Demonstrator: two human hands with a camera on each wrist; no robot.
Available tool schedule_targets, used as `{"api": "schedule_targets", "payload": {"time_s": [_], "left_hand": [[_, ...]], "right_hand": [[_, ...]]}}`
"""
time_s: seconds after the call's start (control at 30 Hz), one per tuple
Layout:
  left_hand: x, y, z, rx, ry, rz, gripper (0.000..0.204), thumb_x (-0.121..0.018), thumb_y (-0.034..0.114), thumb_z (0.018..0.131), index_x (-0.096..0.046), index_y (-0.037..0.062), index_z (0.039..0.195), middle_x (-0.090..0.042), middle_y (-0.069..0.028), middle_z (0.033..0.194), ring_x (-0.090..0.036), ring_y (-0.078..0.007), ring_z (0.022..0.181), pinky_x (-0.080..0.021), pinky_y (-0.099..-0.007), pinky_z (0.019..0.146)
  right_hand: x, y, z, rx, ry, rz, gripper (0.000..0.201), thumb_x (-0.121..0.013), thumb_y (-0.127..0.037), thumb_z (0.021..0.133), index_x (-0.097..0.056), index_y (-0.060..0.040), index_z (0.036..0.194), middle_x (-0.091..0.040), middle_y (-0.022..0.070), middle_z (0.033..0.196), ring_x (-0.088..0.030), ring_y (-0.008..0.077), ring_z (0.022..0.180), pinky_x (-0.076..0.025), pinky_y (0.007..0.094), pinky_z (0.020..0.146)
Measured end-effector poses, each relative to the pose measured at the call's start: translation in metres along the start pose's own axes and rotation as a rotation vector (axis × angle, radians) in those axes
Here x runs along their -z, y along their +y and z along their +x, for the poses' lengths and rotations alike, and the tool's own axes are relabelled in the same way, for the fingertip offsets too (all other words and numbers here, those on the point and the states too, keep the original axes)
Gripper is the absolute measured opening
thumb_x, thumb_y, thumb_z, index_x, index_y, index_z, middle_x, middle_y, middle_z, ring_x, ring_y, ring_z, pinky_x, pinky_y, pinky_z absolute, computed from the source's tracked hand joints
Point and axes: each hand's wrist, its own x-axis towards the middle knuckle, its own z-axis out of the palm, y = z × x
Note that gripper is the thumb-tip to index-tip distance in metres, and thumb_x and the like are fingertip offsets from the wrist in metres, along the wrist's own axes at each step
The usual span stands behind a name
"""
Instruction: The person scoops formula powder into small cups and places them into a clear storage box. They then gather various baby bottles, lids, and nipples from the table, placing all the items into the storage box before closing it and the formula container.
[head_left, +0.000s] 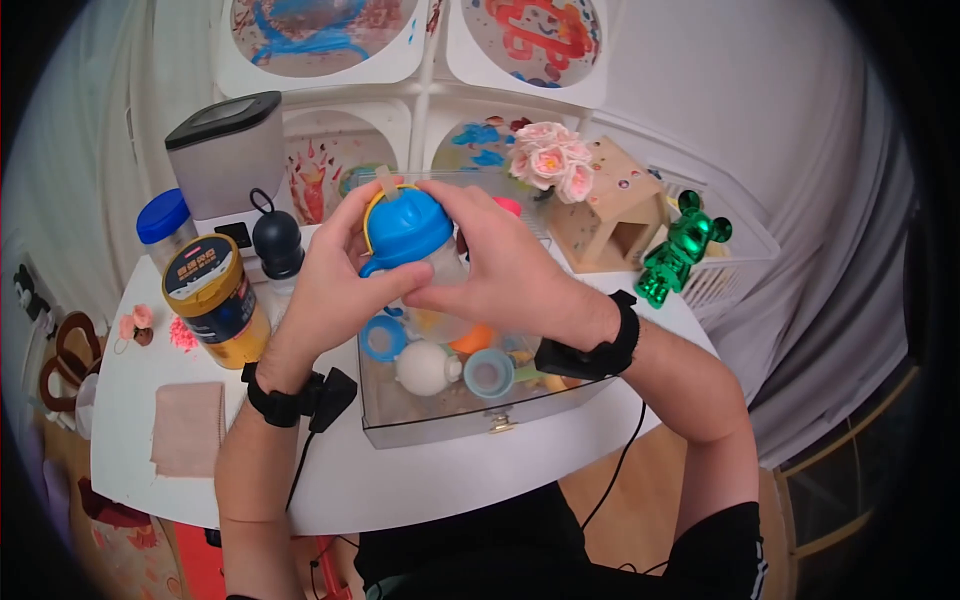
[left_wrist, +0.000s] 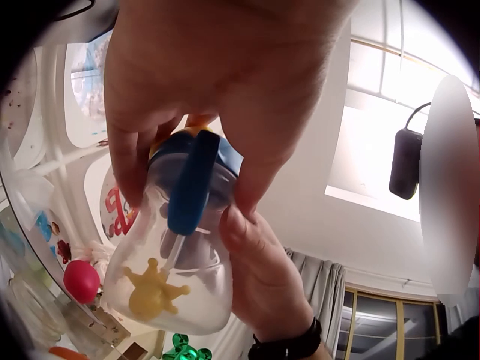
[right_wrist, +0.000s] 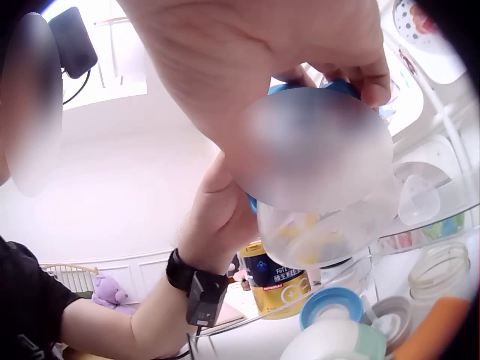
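A child's straw cup [head_left: 410, 225] with a blue lid and a clear body is held in both hands above a clear box [head_left: 400, 428]. My left hand [head_left: 345, 280] grips its left side, fingers around the lid and thumb in front. On the other side, my right hand [head_left: 512, 270] holds the lid and upper body. The left wrist view shows the blue handle [left_wrist: 193, 184] and a yellow figure [left_wrist: 154, 291] on the body. Inside the box lie a blue ring [head_left: 383, 339], a white rounded bottle [head_left: 424, 369], a pale teal cup [head_left: 489, 373] and an orange piece [head_left: 474, 338].
To the left stand a yellow-lidded tub [head_left: 215, 295], a dark bottle [head_left: 277, 240], a blue-lidded jar [head_left: 166, 218] and a grey appliance [head_left: 228, 160]. A folded cloth [head_left: 188, 430] lies near the table's left edge. Pink flowers [head_left: 550, 162], a wooden house [head_left: 600, 215] and a green bear figure [head_left: 680, 250] are at right.
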Motion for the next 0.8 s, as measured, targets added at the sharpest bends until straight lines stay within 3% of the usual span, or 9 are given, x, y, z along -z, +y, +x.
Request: {"api": "schedule_targets", "payload": {"time_s": [0.03,0.13,0.27,0.33,0.47,0.6,0.67,0.77,0.8], "left_hand": [[-0.002,0.000,-0.001,0.010,-0.002,0.009,0.088,-0.088,0.006,0.084,-0.042,0.0010,0.159,-0.060,-0.0126,0.142,-0.059,-0.0189,0.132,-0.049,-0.0356,0.114],[-0.007,0.009,-0.005,-0.089,-0.011,0.104,0.080,-0.089,0.006,0.081,-0.053,0.0022,0.152,-0.063,-0.0145,0.141,-0.061,-0.0230,0.133,-0.048,-0.0375,0.115],[-0.006,0.011,-0.007,-0.192,-0.012,0.313,0.070,-0.090,0.007,0.075,-0.067,0.0023,0.141,-0.063,-0.0142,0.147,-0.058,-0.0274,0.139,-0.040,-0.0409,0.122],[-0.004,0.012,-0.006,-0.256,-0.054,0.404,0.073,-0.089,0.006,0.075,-0.064,0.0025,0.144,-0.061,-0.0150,0.151,-0.056,-0.0280,0.142,-0.039,-0.0415,0.122],[-0.006,0.011,-0.004,-0.401,-0.143,0.530,0.093,-0.087,0.005,0.077,-0.047,0.0026,0.160,-0.049,-0.0174,0.165,-0.044,-0.0307,0.154,-0.032,-0.0428,0.127],[-0.010,0.022,-0.010,-0.287,-0.104,0.497,0.119,-0.087,0.004,0.077,-0.015,0.0005,0.171,-0.030,-0.0183,0.175,-0.024,-0.0305,0.164,-0.019,-0.0424,0.132],[-0.002,0.017,-0.009,-0.263,-0.020,0.539,0.101,-0.083,0.000,0.080,-0.031,0.0009,0.166,-0.037,-0.0204,0.172,-0.031,-0.0313,0.161,-0.024,-0.0419,0.131],[0.015,0.006,-0.005,-0.156,0.003,0.561,0.072,-0.079,0.001,0.085,-0.054,0.0001,0.153,-0.053,-0.0216,0.160,-0.044,-0.0331,0.155,-0.030,-0.0430,0.128],[0.017,0.003,-0.005,-0.137,-0.004,0.611,0.058,-0.077,0.003,0.088,-0.062,-0.0007,0.144,-0.061,-0.0202,0.152,-0.050,-0.0337,0.150,-0.034,-0.0429,0.126]], "right_hand": [[0.000,0.000,-0.003,-0.004,-0.001,-0.007,0.095,-0.094,-0.030,0.077,-0.045,-0.0005,0.152,-0.059,0.0235,0.126,-0.065,0.0406,0.117,-0.055,0.0448,0.102],[-0.003,0.001,-0.010,-0.035,0.014,-0.041,0.088,-0.093,-0.021,0.077,-0.050,-0.0026,0.151,-0.064,0.0139,0.126,-0.065,0.0227,0.104,-0.054,0.0359,0.089],[-0.002,-0.003,-0.009,-0.083,-0.072,0.107,0.089,-0.092,-0.024,0.078,-0.047,-0.0005,0.151,-0.064,0.0172,0.129,-0.066,0.0281,0.116,-0.054,0.0392,0.099],[-0.005,0.003,-0.009,-0.067,-0.050,0.167,0.092,-0.092,-0.028,0.078,-0.045,0.0022,0.150,-0.064,0.0228,0.130,-0.065,0.0384,0.121,-0.054,0.0446,0.103],[-0.005,0.002,-0.011,-0.019,0.000,0.108,0.088,-0.091,-0.027,0.078,-0.045,0.0000,0.148,-0.062,0.0234,0.133,-0.064,0.0396,0.123,-0.054,0.0452,0.104],[0.011,0.019,-0.025,-0.011,0.197,-0.123,0.085,-0.091,-0.025,0.078,-0.046,-0.0030,0.148,-0.060,0.0238,0.136,-0.063,0.0408,0.125,-0.054,0.0464,0.105],[0.033,0.040,-0.033,0.021,0.343,-0.262,0.083,-0.090,-0.024,0.077,-0.047,-0.0034,0.145,-0.059,0.0239,0.136,-0.062,0.0419,0.126,-0.053,0.0469,0.105],[0.074,0.086,-0.058,-0.086,0.466,-0.279,0.090,-0.094,-0.021,0.076,-0.046,-0.0004,0.150,-0.064,0.0196,0.133,-0.067,0.0327,0.124,-0.055,0.0390,0.105],[0.088,0.090,-0.070,-0.180,0.461,-0.304,0.088,-0.093,-0.022,0.077,-0.046,-0.0009,0.148,-0.064,0.0215,0.132,-0.065,0.0354,0.125,-0.054,0.0410,0.106]]}}
